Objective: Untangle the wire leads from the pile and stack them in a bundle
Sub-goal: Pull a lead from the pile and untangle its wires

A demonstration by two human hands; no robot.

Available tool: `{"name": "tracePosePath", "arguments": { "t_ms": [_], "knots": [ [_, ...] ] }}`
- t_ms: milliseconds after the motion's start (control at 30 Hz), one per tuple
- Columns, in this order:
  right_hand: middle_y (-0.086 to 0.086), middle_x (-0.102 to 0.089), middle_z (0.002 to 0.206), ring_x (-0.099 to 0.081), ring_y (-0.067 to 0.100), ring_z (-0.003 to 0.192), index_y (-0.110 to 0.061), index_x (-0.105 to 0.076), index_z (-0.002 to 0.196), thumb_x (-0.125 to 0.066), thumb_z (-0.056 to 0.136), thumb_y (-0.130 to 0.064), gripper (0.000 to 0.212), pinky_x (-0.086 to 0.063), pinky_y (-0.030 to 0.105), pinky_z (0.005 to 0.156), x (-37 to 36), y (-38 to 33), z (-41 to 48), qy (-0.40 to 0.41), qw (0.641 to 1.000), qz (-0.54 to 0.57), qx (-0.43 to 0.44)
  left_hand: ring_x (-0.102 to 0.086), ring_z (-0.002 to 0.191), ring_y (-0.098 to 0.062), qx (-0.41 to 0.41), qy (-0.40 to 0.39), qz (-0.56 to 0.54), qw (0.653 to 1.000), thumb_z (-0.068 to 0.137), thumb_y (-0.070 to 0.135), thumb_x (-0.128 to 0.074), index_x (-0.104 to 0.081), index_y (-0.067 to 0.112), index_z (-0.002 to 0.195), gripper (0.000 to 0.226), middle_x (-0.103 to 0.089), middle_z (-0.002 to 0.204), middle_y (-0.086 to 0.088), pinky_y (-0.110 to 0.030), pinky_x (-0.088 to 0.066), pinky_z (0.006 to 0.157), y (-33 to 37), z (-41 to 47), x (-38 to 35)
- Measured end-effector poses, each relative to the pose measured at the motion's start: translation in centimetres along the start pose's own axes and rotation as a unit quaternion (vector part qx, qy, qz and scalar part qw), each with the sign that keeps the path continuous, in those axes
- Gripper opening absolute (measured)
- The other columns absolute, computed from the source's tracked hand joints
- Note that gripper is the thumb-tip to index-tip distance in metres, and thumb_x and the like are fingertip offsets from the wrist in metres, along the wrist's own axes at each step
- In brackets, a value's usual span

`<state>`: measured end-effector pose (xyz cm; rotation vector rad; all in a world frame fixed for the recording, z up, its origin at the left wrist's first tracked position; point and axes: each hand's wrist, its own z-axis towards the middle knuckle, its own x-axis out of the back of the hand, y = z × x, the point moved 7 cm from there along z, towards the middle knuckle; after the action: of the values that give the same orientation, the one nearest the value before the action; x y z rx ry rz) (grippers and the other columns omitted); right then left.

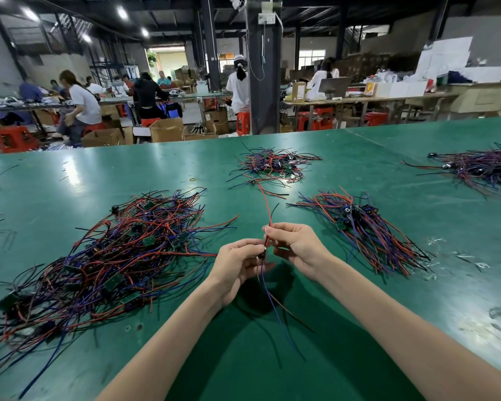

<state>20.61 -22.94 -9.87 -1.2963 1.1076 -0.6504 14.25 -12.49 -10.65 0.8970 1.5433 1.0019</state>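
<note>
Over the table (185, 169) at six o'clock, left grip (240, 264) and right grip (295, 244) pinch one limp, light wire lead (268, 209), likely best held mid-length.

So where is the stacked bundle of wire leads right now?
In the head view, the bundle lies on the green table, just right of the right hand, nearer than the small far pile.

Tangled pile (113, 256) left, bundle (368, 230) right — lead (268, 215) upright
</note>
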Motion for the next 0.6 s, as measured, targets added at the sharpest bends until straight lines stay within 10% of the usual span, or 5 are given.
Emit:
{"name": "tracePosePath", "arguments": {
  "t_ms": [600],
  "knots": [
    [-0.004,-0.065,0.061,-0.058,0.005,0.053,-0.01,-0.067,0.079,-0.072,0.079,-0.008,0.006,-0.042,0.023,0.064,-0.27,0.02,-0.35,-0.028,0.999,-0.043,0.01,-0.048,0.063,-0.019,0.044,-0.005,0.014,0.999,0.086,-0.004,-0.058,-0.066,-0.001,0.082,0.009,-0.064,0.065,-0.011,-0.019,-0.048,0.048,-0.23,-0.24,0.08]
  ]
}}
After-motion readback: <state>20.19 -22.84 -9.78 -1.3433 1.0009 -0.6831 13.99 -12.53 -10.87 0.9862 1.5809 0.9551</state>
